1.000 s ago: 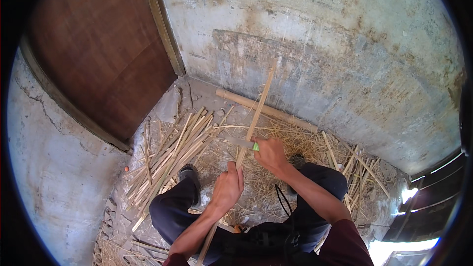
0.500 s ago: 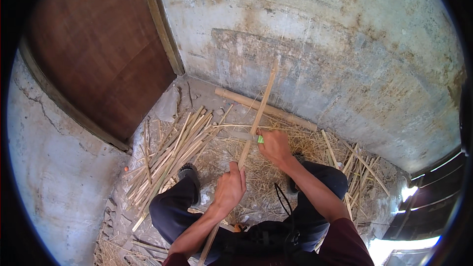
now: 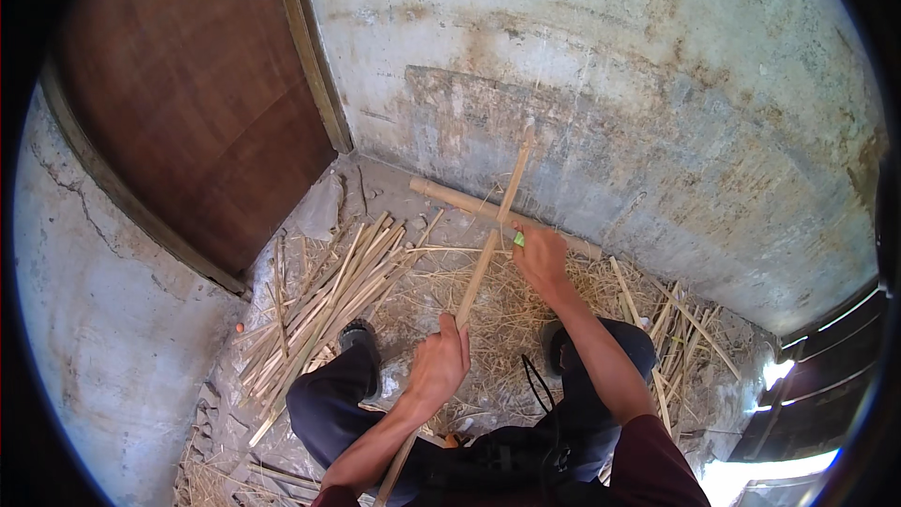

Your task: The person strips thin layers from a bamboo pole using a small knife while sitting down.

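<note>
My left hand (image 3: 439, 360) is wrapped round a long flat bamboo strip (image 3: 480, 277), which slants from my lap up toward the wall. Farther along the strip, my right hand (image 3: 542, 255) is closed on a knife, whose bright green handle (image 3: 519, 238) shows at the fingers. The blade appears to cross the strip just left of that hand, but it is hard to make out. Beyond it, the strip's far end (image 3: 523, 155) points at the wall. My fingers hide most of the handle.
Many split bamboo sticks (image 3: 324, 305) lie piled at the left, with more sticks (image 3: 690, 329) at the right. A bamboo pole (image 3: 450, 195) lies along the wall's foot. Shavings (image 3: 502, 343) litter the floor between my feet. A clear plastic bag (image 3: 321, 209) sits near the brown door (image 3: 202, 84).
My right hand has moved up and slightly right along the strip, away from my left hand, taking the knife with it. The left hand stays nearly in place.
</note>
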Motion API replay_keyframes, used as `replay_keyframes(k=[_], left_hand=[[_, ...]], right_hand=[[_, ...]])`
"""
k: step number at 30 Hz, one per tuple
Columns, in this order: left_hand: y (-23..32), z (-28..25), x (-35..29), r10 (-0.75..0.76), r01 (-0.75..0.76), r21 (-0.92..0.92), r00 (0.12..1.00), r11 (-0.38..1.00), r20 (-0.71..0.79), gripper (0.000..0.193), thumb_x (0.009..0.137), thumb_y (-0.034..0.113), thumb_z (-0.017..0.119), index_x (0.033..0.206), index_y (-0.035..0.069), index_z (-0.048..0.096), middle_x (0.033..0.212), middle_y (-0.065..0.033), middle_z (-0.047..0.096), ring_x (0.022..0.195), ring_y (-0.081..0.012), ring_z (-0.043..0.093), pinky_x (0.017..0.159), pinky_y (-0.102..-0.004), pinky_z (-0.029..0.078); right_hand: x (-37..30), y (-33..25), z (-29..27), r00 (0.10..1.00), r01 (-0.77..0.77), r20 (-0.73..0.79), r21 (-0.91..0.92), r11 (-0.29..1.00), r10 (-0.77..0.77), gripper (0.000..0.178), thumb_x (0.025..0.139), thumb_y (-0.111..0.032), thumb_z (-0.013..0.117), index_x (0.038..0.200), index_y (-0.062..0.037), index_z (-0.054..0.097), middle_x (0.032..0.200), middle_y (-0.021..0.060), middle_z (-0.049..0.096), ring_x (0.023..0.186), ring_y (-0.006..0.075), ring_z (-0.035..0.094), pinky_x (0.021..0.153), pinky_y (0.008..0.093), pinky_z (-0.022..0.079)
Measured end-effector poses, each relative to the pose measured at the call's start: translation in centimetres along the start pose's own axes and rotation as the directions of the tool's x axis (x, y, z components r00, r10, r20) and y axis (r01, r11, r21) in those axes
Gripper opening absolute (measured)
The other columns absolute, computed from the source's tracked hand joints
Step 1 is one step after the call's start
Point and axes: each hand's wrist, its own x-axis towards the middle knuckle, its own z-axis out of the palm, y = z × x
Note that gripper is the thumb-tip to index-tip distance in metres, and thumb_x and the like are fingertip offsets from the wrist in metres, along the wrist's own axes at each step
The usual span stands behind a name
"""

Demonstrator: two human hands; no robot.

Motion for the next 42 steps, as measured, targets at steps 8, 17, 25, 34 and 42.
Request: replay_keyframes(k=[8, 17, 25, 34, 42], left_hand=[[0.3, -0.2, -0.4, -0.002, 0.002, 0.014, 1.000, 1.000, 0.008, 0.028, 0.112, 0.021, 0.057, 0.106, -0.005, 0.048, 0.069, -0.0348, 0.066, 0.065, -0.0586, 0.066, 0.060, -0.0664, 0.053], [0.3, 0.4, -2.0, 0.006, -0.011, 0.097, 0.999, 0.995, 0.053, 0.030, 0.113, 0.026, 0.056, 0.108, -0.003, 0.049, 0.071, -0.0327, 0.069, 0.065, -0.0568, 0.069, 0.061, -0.0651, 0.056], [0.7, 0.6, -3.4, 0.026, -0.036, 0.070, 0.990, 0.997, 0.139, 0.033, 0.114, 0.028, 0.054, 0.109, -0.004, 0.048, 0.073, -0.0332, 0.070, 0.068, -0.0569, 0.070, 0.063, -0.0650, 0.057], [0.5, 0.7, -3.7, 0.002, -0.017, 0.088, 0.986, 0.996, 0.168, 0.035, 0.114, 0.030, 0.053, 0.110, -0.004, 0.048, 0.072, -0.0331, 0.070, 0.069, -0.0567, 0.070, 0.064, -0.0657, 0.056], [-0.8, 0.3, -2.9, 0.027, -0.012, -0.070, 0.978, 0.997, 0.209, 0.035, 0.114, 0.028, 0.053, 0.112, -0.007, 0.050, 0.072, -0.0337, 0.068, 0.070, -0.0583, 0.068, 0.066, -0.0654, 0.054]], right_hand=[[1.0, 1.4, 0.7, 0.999, -0.048, 0.023, -0.046, 0.998, 0.049, 0.021, 0.088, -0.016, 0.073, 0.101, -0.0047, 0.085, 0.073, 0.0293, 0.070, 0.069, 0.0475, 0.072, 0.064, 0.0561, 0.057], [2.5, 4.3, -0.5, 0.988, -0.156, -0.010, -0.123, 0.980, 0.156, 0.032, 0.088, -0.017, 0.073, 0.116, -0.0086, 0.084, 0.083, 0.0270, 0.075, 0.077, 0.0462, 0.075, 0.073, 0.0558, 0.061], [4.3, 7.4, -1.7, 0.928, -0.371, -0.029, -0.137, 0.918, 0.371, 0.027, 0.098, -0.026, 0.069, 0.101, -0.0027, 0.083, 0.088, 0.0294, 0.076, 0.082, 0.0474, 0.075, 0.078, 0.0556, 0.061], [4.6, 8.9, -0.9, 0.902, -0.425, 0.062, -0.049, 0.904, 0.427, 0.044, 0.103, -0.036, 0.063, 0.100, 0.0049, 0.079, 0.090, 0.0341, 0.074, 0.092, 0.0540, 0.073, 0.089, 0.0599, 0.057], [5.8, 9.9, -4.4, 0.572, -0.802, 0.790, 0.482, 0.352, 0.220, 0.040, 0.107, -0.033, 0.067, 0.079, -0.0132, 0.047, 0.062, -0.0054, 0.040, 0.048, 0.0073, 0.033, 0.043, 0.0299, 0.026]])
